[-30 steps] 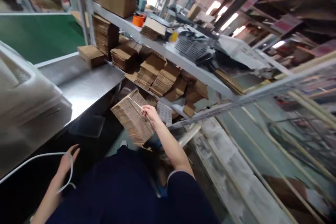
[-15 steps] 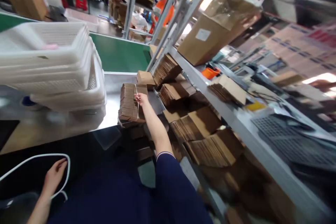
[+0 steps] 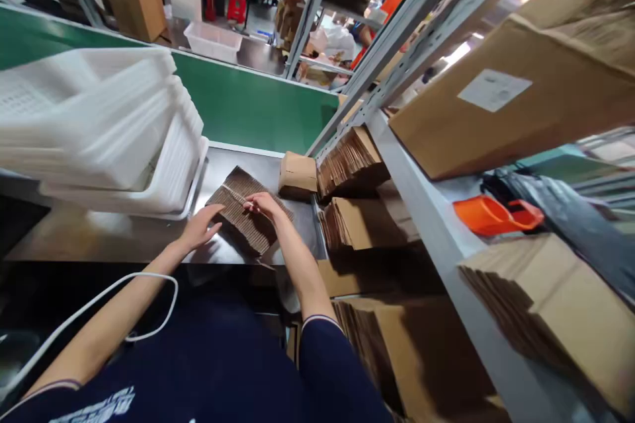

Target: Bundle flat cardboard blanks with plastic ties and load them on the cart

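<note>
A strapped bundle of flat cardboard pieces (image 3: pixel 238 215) lies on the steel table (image 3: pixel 149 238). My right hand (image 3: pixel 262 203) rests on top of the bundle with its fingers curled at the white strap. My left hand (image 3: pixel 201 226) lies open against the bundle's near left side, fingers stretched out. A small brown carton (image 3: pixel 297 174) stands just beyond the bundle.
Stacked white plastic baskets (image 3: pixel 99 125) fill the table's left. A grey shelf rack (image 3: pixel 421 211) on the right holds cardboard stacks (image 3: pixel 350 162), a large box (image 3: pixel 501 99) and an orange item (image 3: pixel 489 215). A green belt (image 3: pixel 258 109) runs behind. A white cable (image 3: pixel 99 297) loops near my lap.
My right hand carried the bundle up from below the shelf and laid it on the table. My left hand left the cable and came up against the bundle.
</note>
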Demonstrator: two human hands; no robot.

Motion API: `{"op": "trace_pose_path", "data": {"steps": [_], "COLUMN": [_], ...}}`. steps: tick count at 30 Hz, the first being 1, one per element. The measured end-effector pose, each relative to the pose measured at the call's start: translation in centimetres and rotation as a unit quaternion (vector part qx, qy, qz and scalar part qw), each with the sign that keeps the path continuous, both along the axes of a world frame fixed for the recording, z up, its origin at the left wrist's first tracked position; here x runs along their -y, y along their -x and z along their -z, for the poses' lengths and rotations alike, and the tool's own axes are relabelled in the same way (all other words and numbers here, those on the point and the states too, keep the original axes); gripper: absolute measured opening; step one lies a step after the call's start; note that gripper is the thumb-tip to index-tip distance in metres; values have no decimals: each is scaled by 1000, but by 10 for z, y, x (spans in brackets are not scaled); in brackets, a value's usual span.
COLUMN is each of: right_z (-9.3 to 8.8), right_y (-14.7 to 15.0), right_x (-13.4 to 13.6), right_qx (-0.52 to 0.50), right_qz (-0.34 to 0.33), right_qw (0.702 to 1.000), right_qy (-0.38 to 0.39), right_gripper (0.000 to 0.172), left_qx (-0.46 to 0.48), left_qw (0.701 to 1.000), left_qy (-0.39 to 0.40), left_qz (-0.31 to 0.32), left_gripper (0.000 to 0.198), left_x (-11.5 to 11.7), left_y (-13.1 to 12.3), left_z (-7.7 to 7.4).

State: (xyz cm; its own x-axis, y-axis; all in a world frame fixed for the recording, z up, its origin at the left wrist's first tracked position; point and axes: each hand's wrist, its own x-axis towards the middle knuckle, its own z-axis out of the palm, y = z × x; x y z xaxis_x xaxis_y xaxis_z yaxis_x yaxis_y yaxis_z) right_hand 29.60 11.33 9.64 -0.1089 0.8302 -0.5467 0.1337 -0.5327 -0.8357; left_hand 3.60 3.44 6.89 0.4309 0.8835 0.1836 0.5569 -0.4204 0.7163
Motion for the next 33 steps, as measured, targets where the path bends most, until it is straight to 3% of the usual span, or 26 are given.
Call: {"op": "trace_pose_path", "data": {"steps": [3, 6, 9, 12, 16, 20, 23, 28, 33], "right_z": [4, 3, 2, 6, 22, 35, 29, 8, 7], "right_y": [-6, -27, -70, -103, -92, -60, -52, -57, -66], "right_x": [9, 17, 29, 50, 74, 74, 68, 68, 63], "right_qx": [-6, -4, 56, 159, 253, 321, 372, 444, 479], "right_qz": [-53, -25, 67, 104, 16, -75, -124, -208, -271], "right_qw": [999, 999, 987, 964, 949, 925, 901, 844, 798], "right_qy": [11, -37, -131, -188, -186, -187, -185, -219, -245], "right_gripper": [22, 33, 45, 37, 20, 19, 20, 22, 29], "left_qx": [-87, -170, -179, -166, -150, -143, -147, -168, -220], "left_qw": [995, 982, 980, 981, 982, 981, 978, 975, 971], "left_qy": [3, 68, 89, 99, 113, 124, 134, 125, 72], "left_qz": [53, 39, 16, 17, 28, 52, 62, 73, 57], "left_gripper": [62, 44, 26, 27, 35, 27, 27, 18, 20], "left_x": [-26, -37, -40, -44, -53, -60, -63, -66, -63], "left_y": [-45, -73, -79, -76, -83, -103, -115, -123, -129], "left_z": [-4, 4, 13, 16, 11, 11, 8, -11, -13]}}
